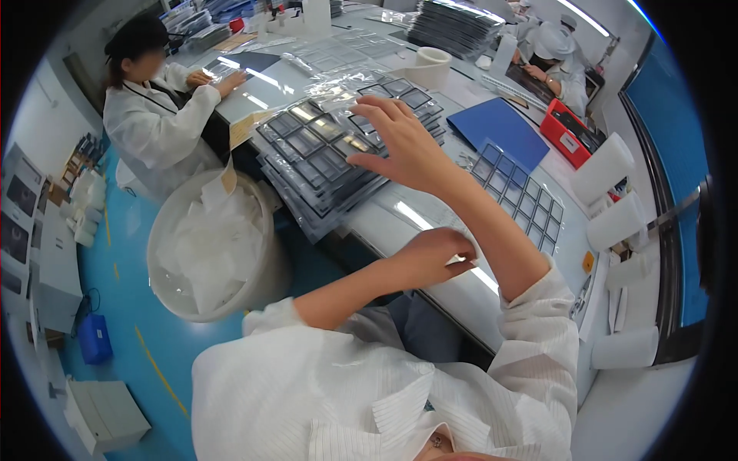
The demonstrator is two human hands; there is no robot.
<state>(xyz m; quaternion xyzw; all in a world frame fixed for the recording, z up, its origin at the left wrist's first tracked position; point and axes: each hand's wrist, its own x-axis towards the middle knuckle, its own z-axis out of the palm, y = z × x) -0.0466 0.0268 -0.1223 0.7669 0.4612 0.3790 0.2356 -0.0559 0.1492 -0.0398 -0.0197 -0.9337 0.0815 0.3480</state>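
Observation:
My right hand reaches over a tall stack of dark-framed clear panels in plastic trays or sleeves, thumb and fingers apart. Whether its fingertips touch the top sheet I cannot tell. Nearer to me, my left hand hovers over the table's front part with its fingers curled in. What it pinches, if anything, is too faint to name. On the right lies a sheet with a grid of dark-framed clear squares, partly behind my right forearm.
A round white bin full of thin white sheets stands at the table's left edge. A blue folder, a red box, white rolls and a tape roll lie around. A co-worker handles sheets at the far left.

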